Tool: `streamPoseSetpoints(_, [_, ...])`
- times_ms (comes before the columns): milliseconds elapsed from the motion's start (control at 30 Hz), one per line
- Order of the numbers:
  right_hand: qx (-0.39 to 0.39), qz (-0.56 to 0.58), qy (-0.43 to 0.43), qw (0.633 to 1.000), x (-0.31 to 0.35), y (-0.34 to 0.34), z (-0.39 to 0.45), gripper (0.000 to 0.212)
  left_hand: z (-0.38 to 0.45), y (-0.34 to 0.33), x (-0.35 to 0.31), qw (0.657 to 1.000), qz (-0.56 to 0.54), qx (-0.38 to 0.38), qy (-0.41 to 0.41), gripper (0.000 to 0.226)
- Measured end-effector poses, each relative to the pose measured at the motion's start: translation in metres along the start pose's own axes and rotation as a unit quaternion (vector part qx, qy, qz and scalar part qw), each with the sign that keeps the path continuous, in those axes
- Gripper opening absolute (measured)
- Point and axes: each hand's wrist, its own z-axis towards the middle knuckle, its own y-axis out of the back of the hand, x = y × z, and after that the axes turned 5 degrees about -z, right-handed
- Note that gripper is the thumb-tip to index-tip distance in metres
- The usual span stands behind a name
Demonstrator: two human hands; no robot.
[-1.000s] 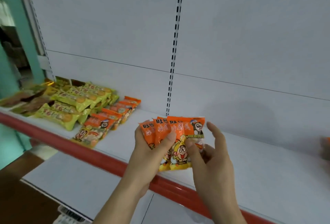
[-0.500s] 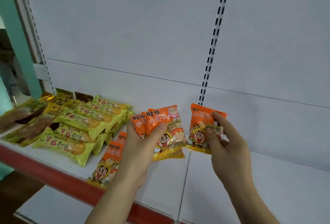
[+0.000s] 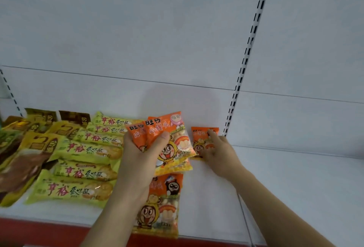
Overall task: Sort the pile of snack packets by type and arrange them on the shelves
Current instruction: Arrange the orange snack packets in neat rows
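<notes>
The right hand [image 3: 215,148] is pinching one orange packet [image 3: 202,138] down at the shelf's [image 3: 295,177] back edge, starting a row; the left hand [image 3: 141,154] is gripping spares [image 3: 173,142] ready.

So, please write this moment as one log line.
left hand: grips orange packets | right hand: sets single orange packet on shelf
</notes>
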Motion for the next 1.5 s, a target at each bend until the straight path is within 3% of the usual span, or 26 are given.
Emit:
streamPoseSetpoints(133, [0.019, -0.171, 0.0, 0.985, -0.014, -0.006, 0.002, 0.073, 0.004, 0.005, 0.003, 1.0, 0.004, 0.001, 0.004, 0.053])
streamPoseSetpoints(267, [0.049, -0.244, 0.001, 0.969, -0.015, -0.006, 0.002, 0.069, 0.003, 0.003, 0.002, 1.0, 0.015, 0.003, 0.0, 0.066])
streamPoseSetpoints(467, [0.069, -0.307, 0.018, 0.949, -0.016, 0.005, 0.005, 0.068, 0.002, -0.004, 0.005, 1.0, 0.021, 0.015, -0.003, 0.054])
streamPoseSetpoints(633, [0.043, -0.351, 0.067, 0.933, -0.017, 0.004, 0.004, 0.064, -0.001, -0.014, 0.011, 1.0, 0.021, 0.02, 0.006, 0.05])
streamPoseSetpoints(800, [0.051, -0.329, 0.047, 0.942, -0.013, 0.007, 0.003, 0.071, -0.002, -0.024, 0.014, 0.999, 0.026, 0.031, 0.003, 0.046])
streamPoseSetpoints(867, [0.039, -0.268, 0.017, 0.963, -0.006, 0.016, -0.003, 0.068, -0.002, -0.026, 0.015, 0.999, 0.041, 0.026, 0.002, 0.048])
streamPoseSetpoints(967, [-0.059, 0.027, -0.047, 0.997, 0.013, 0.041, -0.031, 0.042, -0.003, -0.029, 0.019, 0.998, 0.057, 0.023, -0.006, 0.051])
streamPoseSetpoints(1033, [-0.089, 0.266, -0.062, 0.958, 0.031, 0.053, -0.064, 0.032, -0.005, -0.034, 0.019, 0.997, 0.064, 0.033, -0.013, 0.053])
streamPoseSetpoints(1067, [-0.081, 0.326, -0.045, 0.941, 0.041, 0.056, -0.08, 0.029, -0.006, -0.037, 0.02, 0.997, 0.069, 0.04, -0.018, 0.055])
streamPoseSetpoints(1133, [-0.071, 0.326, 0.005, 0.943, 0.05, 0.055, -0.1, 0.016, -0.008, -0.043, 0.022, 0.996, 0.07, 0.051, -0.03, 0.054])
streamPoseSetpoints(1200, [-0.085, 0.325, -0.002, 0.942, 0.051, 0.049, -0.106, 0.012, -0.013, -0.047, 0.021, 0.996, 0.061, 0.063, -0.033, 0.055])
streamPoseSetpoints(1367, [-0.117, 0.444, -0.054, 0.887, 0.047, 0.051, -0.107, 0.009, -0.018, -0.053, 0.021, 0.99, 0.05, 0.13, -0.01, 0.066])
streamPoseSetpoints(1500, [-0.158, 0.507, -0.091, 0.843, 0.04, 0.059, -0.101, 0.017, -0.016, -0.048, 0.023, 0.992, 0.026, 0.122, -0.005, 0.061])
